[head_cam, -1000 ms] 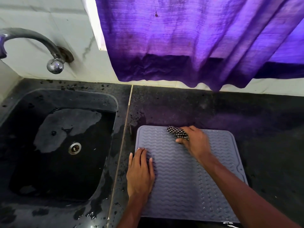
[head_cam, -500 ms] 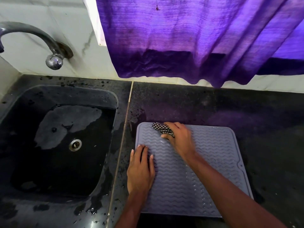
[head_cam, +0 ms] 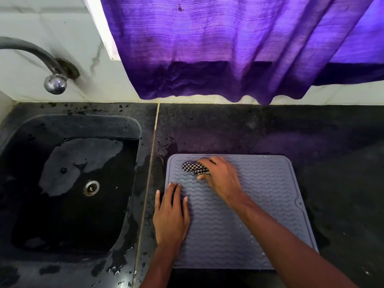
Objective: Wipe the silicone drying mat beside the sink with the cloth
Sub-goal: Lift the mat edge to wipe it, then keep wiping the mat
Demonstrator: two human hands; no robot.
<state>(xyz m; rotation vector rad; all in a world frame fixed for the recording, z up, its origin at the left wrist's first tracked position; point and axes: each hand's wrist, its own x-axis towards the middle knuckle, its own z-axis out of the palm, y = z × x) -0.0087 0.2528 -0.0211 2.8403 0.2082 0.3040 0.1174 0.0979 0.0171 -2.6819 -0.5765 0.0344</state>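
A grey-lilac silicone drying mat (head_cam: 268,196) with wavy ridges lies on the dark counter, just right of the sink. My right hand (head_cam: 222,179) grips a small black-and-white checked cloth (head_cam: 194,167) and holds it against the mat's far left corner. Most of the cloth is bunched under my fingers; one end sticks out to the left. My left hand (head_cam: 171,217) rests flat on the mat's left edge with fingers straight, the thumb side over the counter.
A black sink (head_cam: 27,204) with a wet bottom and a metal drain (head_cam: 91,187) lies to the left. A curved tap (head_cam: 53,80) comes out of the white wall. A purple curtain (head_cam: 228,48) hangs over the back of the counter (head_cam: 332,163).
My right hand has slid the cloth leftward along the mat's far edge, from near the middle towards the far left corner. My left hand has stayed on the left edge.
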